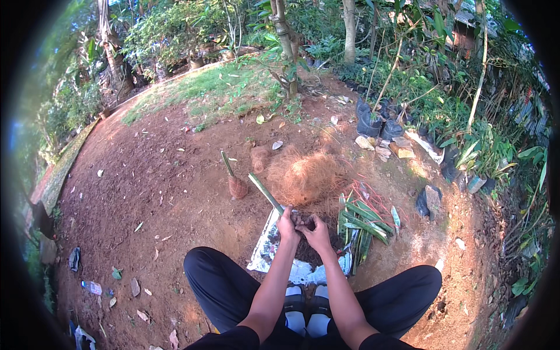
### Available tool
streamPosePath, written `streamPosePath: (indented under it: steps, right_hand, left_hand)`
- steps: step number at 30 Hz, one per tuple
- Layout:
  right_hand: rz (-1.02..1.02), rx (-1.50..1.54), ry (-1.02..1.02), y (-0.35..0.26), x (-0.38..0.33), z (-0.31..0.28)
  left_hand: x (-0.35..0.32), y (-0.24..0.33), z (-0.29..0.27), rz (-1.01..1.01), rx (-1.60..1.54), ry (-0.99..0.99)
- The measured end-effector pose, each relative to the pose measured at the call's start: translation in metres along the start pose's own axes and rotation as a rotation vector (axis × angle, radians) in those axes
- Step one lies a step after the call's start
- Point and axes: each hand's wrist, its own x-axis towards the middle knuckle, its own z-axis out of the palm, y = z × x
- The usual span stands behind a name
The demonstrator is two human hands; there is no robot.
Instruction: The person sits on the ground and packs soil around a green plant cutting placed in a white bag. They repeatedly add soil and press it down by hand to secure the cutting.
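Observation:
My left hand (pixel 286 226) is closed round the lower part of a long green leaf cutting (pixel 265 191), which slants up and to the left. Against it, my right hand (pixel 317 234) has its fingers curled on a dark clump of soil (pixel 301 223) at the cutting's base. Both hands are over a white plastic sack (pixel 265 248) spread on the ground, with dark soil (pixel 308 253) on it. Just beyond lies a heap of brown coconut fibre (pixel 306 175). To its left stands a fibre-wrapped ball (pixel 237 187) with a green leaf piece upright in it.
Several cut green leaves (pixel 367 220) lie right of the sack, beside tangled red string (pixel 382 204). My feet (pixel 307 306) are at the sack's near edge. Stones (pixel 385 149) and black plant bags (pixel 368 119) stand at the far right. A tree trunk (pixel 287 52) rises behind.

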Motion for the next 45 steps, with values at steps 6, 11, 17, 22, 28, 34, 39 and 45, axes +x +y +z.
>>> streamPosePath:
  steps: [6, 11, 17, 22, 28, 34, 39, 45]
  right_hand:
    - [-0.007, 0.078, 0.073, 0.005, -0.003, 0.008]
    - [0.061, 0.098, 0.134, 0.002, -0.003, 0.014]
    - [0.098, 0.148, 0.181, 0.001, -0.003, 0.027]
    - [0.07, -0.014, 0.214, 0.004, -0.002, 0.033]
    - [0.21, 0.4, 0.06, 0.004, -0.007, 0.029]
    - [0.372, 0.504, 0.047, 0.015, -0.004, 0.015]
    - [0.365, 0.588, 0.087, 0.022, 0.0, 0.011]
    - [0.25, 0.747, 0.217, 0.007, 0.01, -0.002]
  left_hand:
    - [-0.005, -0.003, 0.006, -0.022, 0.034, 0.006]
    - [-0.013, -0.001, 0.013, -0.051, 0.022, -0.098]
    - [-0.01, 0.006, 0.012, -0.046, 0.149, -0.212]
    - [-0.005, 0.008, 0.009, 0.009, 0.222, -0.241]
    - [0.003, 0.007, 0.005, 0.199, 0.232, -0.046]
    - [0.007, 0.01, -0.007, 0.229, 0.273, -0.04]
    - [-0.004, -0.006, 0.0, 0.296, 0.579, 0.096]
    - [-0.027, -0.022, 0.011, 0.48, 0.826, -0.371]
